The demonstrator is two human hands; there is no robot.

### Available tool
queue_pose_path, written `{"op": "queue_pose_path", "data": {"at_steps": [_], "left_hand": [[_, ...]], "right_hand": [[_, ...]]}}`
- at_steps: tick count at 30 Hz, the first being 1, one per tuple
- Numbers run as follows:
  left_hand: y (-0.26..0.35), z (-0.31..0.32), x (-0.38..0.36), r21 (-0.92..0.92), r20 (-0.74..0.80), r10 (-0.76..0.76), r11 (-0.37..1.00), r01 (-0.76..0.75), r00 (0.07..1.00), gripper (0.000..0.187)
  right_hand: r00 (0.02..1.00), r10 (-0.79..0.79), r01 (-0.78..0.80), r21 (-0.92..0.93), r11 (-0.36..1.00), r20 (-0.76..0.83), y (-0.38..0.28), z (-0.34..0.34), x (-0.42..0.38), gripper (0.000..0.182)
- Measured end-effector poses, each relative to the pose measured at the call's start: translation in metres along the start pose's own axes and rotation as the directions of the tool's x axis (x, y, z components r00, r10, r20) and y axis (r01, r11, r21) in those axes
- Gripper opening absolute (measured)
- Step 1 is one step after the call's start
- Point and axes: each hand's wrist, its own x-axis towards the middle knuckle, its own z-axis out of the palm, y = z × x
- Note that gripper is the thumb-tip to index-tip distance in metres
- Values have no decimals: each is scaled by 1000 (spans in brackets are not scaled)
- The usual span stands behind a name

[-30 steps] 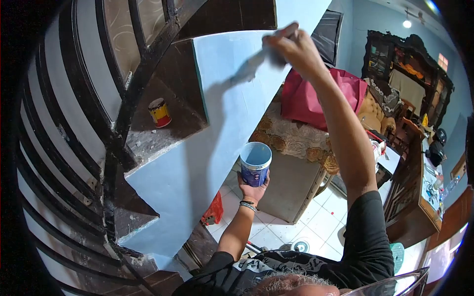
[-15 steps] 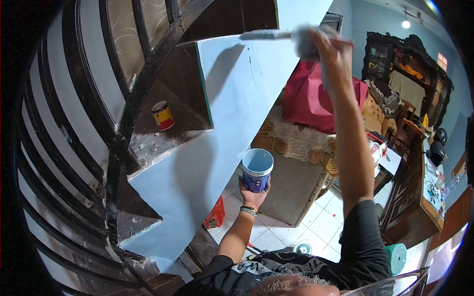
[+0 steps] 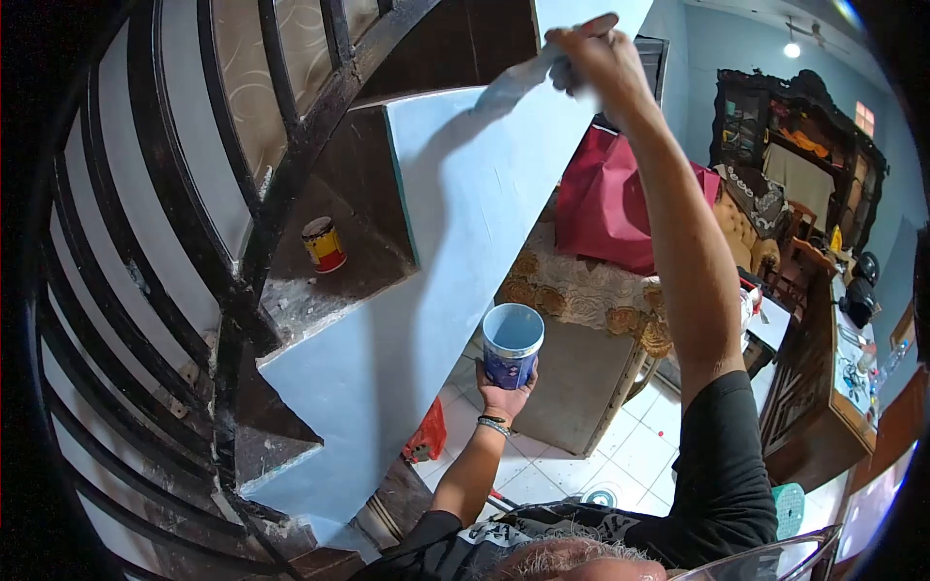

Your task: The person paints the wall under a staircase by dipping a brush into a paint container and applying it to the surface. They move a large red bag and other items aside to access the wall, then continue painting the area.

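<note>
A blue paint bucket [image 3: 511, 334] is held upright from below in my left hand [image 3: 506, 392], its fingers curled round the base. Raised at the top, my right hand [image 3: 596, 63] is closed on the handle of a paintbrush [image 3: 513, 87], whose blurred head lies over the upper part of the light-blue stair side panel [image 3: 484, 184]. The handle is mostly hidden by the fingers. On a dark stair step [image 3: 291, 302] to the left stands a small yellow and red can [image 3: 325, 245].
Dark metal railing bars [image 3: 174, 145] curve along the left. Behind the panel are a red bag [image 3: 610, 203] and a patterned cloth [image 3: 581, 281] on a table. A dark cabinet [image 3: 799, 145] and a wooden counter [image 3: 823, 416] stand at the right.
My right hand has moved left and slightly up, and the brush now slants down to the left. The bucket appears slightly lower and further right in view.
</note>
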Motion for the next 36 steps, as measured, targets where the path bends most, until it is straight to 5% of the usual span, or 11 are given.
{"op": "queue_pose_path", "data": {"at_steps": [2,4,10,15,18,22,27,32,36], "left_hand": [[1,1,-1,16,15,9,1000,-10,1000,89],[0,4,-5,38,20,28,999,-29,999,91],[1,3,-10,30,22,8,1000,-9,1000,91],[4,-2,-11,28,2,-9,1000,9,1000,91],[6,-4,-16,44,-23,1,999,0,1000,90],[10,-10,-23,57,-55,13,998,-10,998,89],[17,-12,-30,84,-128,56,995,-45,990,88],[17,-13,-30,58,-77,21,998,-17,997,87],[17,-13,-30,76,-64,20,997,-15,998,88]], "right_hand": [[998,67,-68,115,991,8,-4,-10,7,38],[996,-66,70,60,996,-64,-19,-18,-12,38],[920,-33,210,419,883,-392,19,33,-138,37],[898,119,84,430,899,-423,38,86,-188,38],[866,119,165,503,848,-485,41,104,-182,36],[894,84,108,394,913,-440,54,124,-185,40],[897,157,77,497,864,-413,51,124,-210,38],[885,126,131,501,856,-448,34,123,-183,35],[909,177,24,471,882,-378,43,129,-201,42]]}}
